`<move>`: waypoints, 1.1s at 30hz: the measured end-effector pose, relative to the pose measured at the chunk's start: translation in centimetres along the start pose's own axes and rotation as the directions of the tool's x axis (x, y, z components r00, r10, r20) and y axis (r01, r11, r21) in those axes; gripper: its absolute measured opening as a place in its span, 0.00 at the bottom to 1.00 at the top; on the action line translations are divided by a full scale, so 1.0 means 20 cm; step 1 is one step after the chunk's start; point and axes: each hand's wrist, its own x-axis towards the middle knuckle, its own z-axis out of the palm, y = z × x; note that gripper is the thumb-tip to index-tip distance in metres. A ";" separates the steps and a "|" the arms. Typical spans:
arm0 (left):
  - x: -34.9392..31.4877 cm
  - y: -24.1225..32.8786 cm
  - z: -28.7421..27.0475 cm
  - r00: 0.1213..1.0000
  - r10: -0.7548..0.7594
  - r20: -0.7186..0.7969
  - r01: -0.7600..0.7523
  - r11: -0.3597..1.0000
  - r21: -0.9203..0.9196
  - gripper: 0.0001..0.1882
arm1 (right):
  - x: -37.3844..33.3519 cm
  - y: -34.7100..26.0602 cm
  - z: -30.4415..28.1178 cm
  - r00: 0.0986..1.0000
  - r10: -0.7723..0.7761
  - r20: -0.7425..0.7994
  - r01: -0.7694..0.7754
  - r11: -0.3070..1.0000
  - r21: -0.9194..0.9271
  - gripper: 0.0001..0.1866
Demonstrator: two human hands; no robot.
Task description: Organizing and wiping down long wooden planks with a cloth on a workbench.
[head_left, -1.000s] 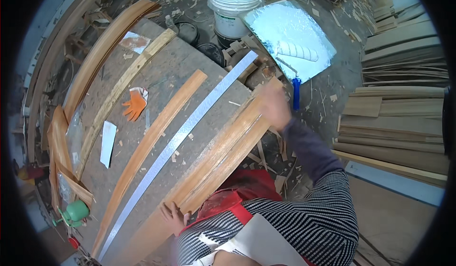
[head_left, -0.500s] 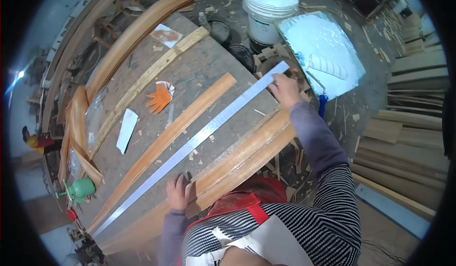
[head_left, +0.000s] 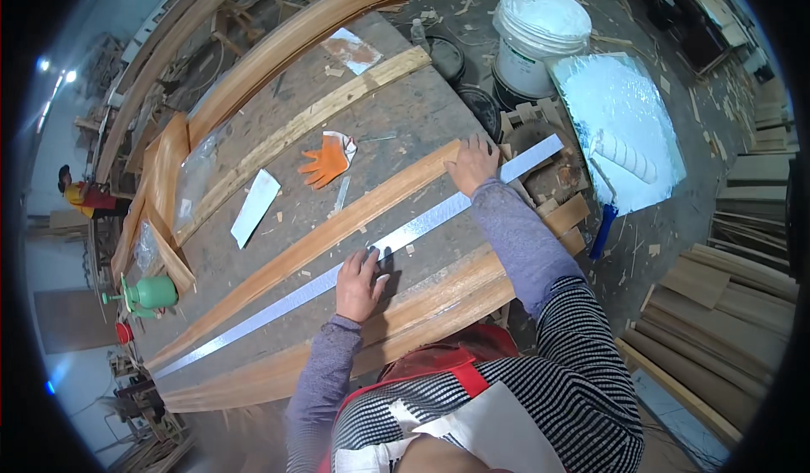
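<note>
Okay, right hand (head_left: 474,165) has fingers curled on wood strip (head_left: 388,191) beyond white strip (head_left: 426,222), left hand's (head_left: 359,286) half-spread over white strip, grips unclear; uneven pull could twist wood

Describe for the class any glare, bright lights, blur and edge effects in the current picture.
Head view: glare on the white-coated board and along the pale strip; head view: lamps flare at the left rim; head view: left hand and right hand sharp enough to tell fingers apart; head view: fisheye's black border rounds off the corners.
</note>
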 end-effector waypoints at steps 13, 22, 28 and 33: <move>0.02 -0.02 0.04 1.000 -0.016 -0.004 0.016 1.000 -0.003 0.33 | -0.06 0.04 0.03 0.999 0.007 -0.031 -0.004 0.995 0.097 0.31; 0.04 0.00 0.03 0.999 -0.028 -0.034 0.029 1.000 0.013 0.32 | -0.10 0.00 0.02 0.987 -0.028 -0.159 0.073 0.955 0.286 0.24; 0.10 0.03 0.11 0.986 -0.163 0.042 0.168 0.939 -0.300 0.31 | -0.02 0.01 0.06 0.984 0.162 0.077 -0.137 0.403 0.905 0.13; 0.23 -0.05 0.19 0.763 -0.386 0.519 0.515 -0.125 -0.848 0.36 | -0.14 -0.08 -0.27 0.989 0.061 0.137 -0.134 -0.037 0.990 0.09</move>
